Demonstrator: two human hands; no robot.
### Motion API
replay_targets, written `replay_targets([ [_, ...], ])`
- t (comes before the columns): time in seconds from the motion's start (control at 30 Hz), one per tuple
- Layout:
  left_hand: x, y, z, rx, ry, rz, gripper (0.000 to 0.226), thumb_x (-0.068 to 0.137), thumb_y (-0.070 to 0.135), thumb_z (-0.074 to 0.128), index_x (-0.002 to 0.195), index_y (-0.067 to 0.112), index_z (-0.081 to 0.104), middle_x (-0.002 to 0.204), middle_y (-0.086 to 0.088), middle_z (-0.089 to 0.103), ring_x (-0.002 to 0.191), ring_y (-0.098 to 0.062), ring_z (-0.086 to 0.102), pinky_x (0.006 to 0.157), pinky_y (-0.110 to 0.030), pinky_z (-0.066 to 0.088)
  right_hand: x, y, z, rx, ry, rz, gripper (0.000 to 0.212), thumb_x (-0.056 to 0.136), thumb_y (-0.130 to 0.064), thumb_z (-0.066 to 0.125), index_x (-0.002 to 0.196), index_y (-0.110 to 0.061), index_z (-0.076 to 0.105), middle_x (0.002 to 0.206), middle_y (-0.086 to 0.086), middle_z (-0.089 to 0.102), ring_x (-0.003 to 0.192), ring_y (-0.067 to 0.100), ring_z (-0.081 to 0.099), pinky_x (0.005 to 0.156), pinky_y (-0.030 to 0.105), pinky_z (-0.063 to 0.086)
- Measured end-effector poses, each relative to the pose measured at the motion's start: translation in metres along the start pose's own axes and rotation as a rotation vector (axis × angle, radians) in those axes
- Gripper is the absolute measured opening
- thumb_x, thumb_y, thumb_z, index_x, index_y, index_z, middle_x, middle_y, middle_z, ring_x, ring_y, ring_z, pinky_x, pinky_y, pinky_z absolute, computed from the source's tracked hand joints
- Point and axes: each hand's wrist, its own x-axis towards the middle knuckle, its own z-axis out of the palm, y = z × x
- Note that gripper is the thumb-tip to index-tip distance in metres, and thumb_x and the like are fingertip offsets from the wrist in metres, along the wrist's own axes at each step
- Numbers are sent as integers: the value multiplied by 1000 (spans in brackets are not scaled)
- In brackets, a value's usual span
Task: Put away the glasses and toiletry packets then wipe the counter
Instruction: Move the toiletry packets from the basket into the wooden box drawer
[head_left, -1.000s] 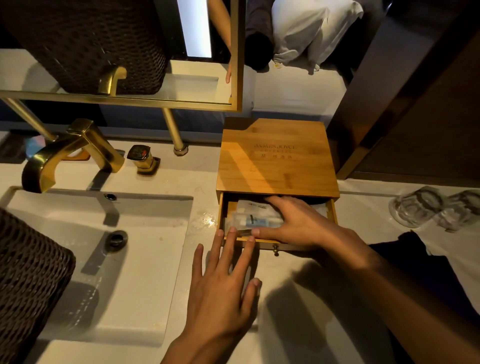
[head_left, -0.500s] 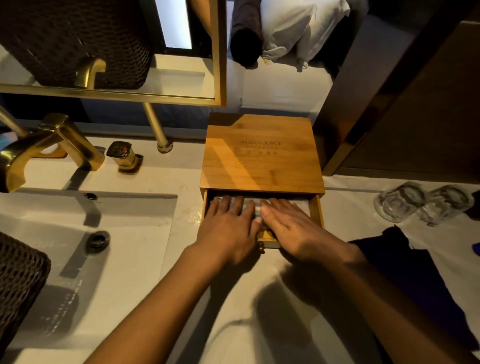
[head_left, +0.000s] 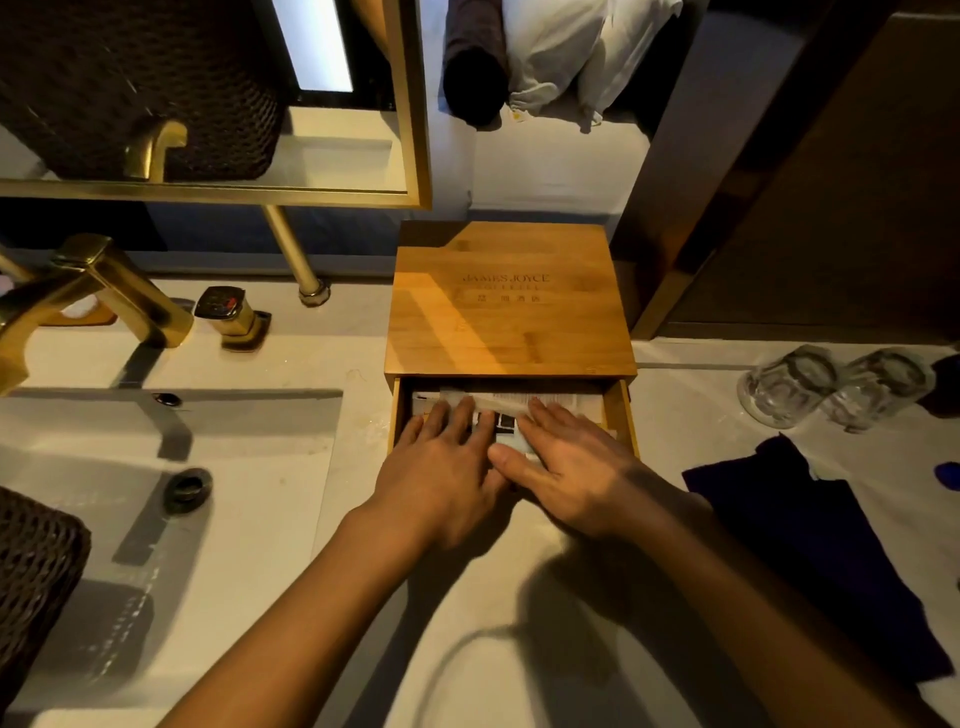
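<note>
A bamboo box (head_left: 511, 301) stands on the white counter (head_left: 332, 364), its drawer (head_left: 621, 415) pulled partly out toward me. White toiletry packets (head_left: 550, 402) lie inside the drawer. My left hand (head_left: 441, 467) and my right hand (head_left: 571, 467) rest flat side by side on the packets, fingers spread, covering most of them and the drawer's front. Two clear glasses (head_left: 789, 384) lie to the right of the box. A dark blue cloth (head_left: 810, 545) is spread on the counter below them.
A white sink basin (head_left: 156, 519) with a gold faucet (head_left: 93, 291) fills the left. A gold-framed mirror (head_left: 410, 104) hangs behind it. A dark woven basket (head_left: 36, 571) sits at the left edge. A dark wooden panel (head_left: 831, 182) rises at the back right.
My left hand has moved from the counter in front of the box up onto the packets in the drawer, beside my right hand. Both hands now press flat there.
</note>
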Motion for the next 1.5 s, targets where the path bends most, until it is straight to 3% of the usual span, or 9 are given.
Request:
replay_targets([
  [0.1,-2,-1,2,-10,6,0,70,101,63,18,161,29,12,171,-4,10,158,-27,8,128,-45,9,2,3,0,92,66,29,111,67,-94,-1,154,-32,27,164,-7,20,152,14,18,121,40,20],
  [0.3,1,-6,-5,-28,-13,4,76,99,66,18,162,26,6,171,-5,-1,158,-24,-3,128,-42,6,4,1,0,47,62,6,94,81,-84,8,157,-30,21,166,-8,13,153,10,9,123,36,9],
  [0.43,-11,-13,-18,-40,176,80,59,102,59,31,153,30,37,164,-2,32,151,-25,31,115,-41,39,-24,3,16,218,523,-133,52,99,-52,37,142,-28,50,149,-8,48,137,4,43,111,23,38],
  [0.53,-1,-21,-41,-92,501,151,40,101,52,38,126,30,60,123,6,65,109,-16,64,78,-33,57,-51,4,41,688,779,-111,30,96,-17,47,102,-30,74,107,-10,71,98,7,68,79,23,59],
  [0.63,35,-32,-62,-109,626,165,41,103,48,42,132,25,59,130,0,64,116,-21,61,91,-37,51,-61,-4,60,1066,601,160,33,97,-13,54,80,-27,78,83,-4,74,79,17,71,62,29,61],
  [0.73,82,-46,-74,0,437,84,58,104,55,30,157,30,29,166,-6,27,154,-31,21,123,-49,22,-50,-17,70,1095,260,343,36,91,-45,60,79,-15,77,68,2,72,66,17,67,67,32,55],
  [0.9,127,-65,-64,45,372,22,69,97,71,8,159,43,1,171,-3,-5,157,-35,-7,124,-55,-7,-25,-31,72,1110,179,390,39,89,-56,60,87,-20,75,80,-8,77,69,10,72,64,25,53],
  [1.1,131,-69,-57,43,446,34,70,95,74,5,159,45,5,171,-1,0,158,-32,-3,125,-52,-6,-17,-33,72,1279,195,454,23,92,-41,63,97,-21,74,88,-5,79,76,12,75,66,21,56],
  [1.5,134,-69,-56,45,497,39,68,96,73,6,158,46,7,171,-2,3,158,-33,1,127,-52,-2,-13,-24,68,1296,210,390,30,99,-26,51,84,-12,74,77,8,77,65,13,70,59,21,53],
])
